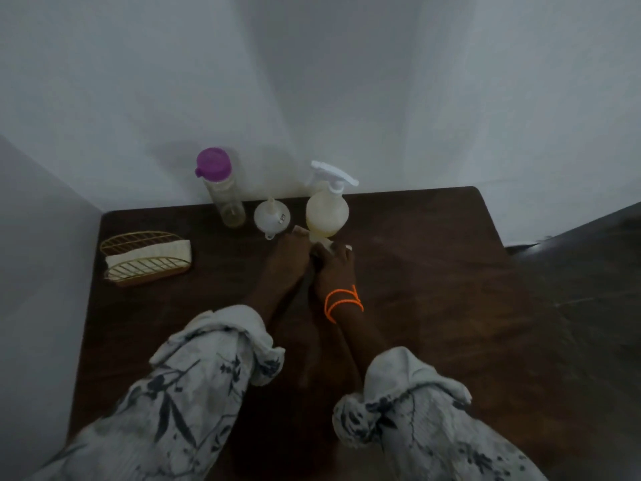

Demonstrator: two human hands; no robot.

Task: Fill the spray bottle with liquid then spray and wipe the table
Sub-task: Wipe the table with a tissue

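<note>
Where white walls (312, 81) meet, dark wooden table (433, 289)

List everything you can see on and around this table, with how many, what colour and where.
Spray bottle: one, pale yellow liquid, white trigger head, back centre of table.
Funnel: one, white, upside down, left of spray bottle.
Clear bottle: one, purple cap, back left.
Napkin holder: one, gold wire, holding white napkins, left edge.
White piece: one, under both hands; cannot tell what.
Table: one, dark brown wood.
Bangles: orange, right wrist.
Left hand: on the white piece.
Right hand: beside it, on the white piece.
Sleeves: two, white with dark floral print.
</note>
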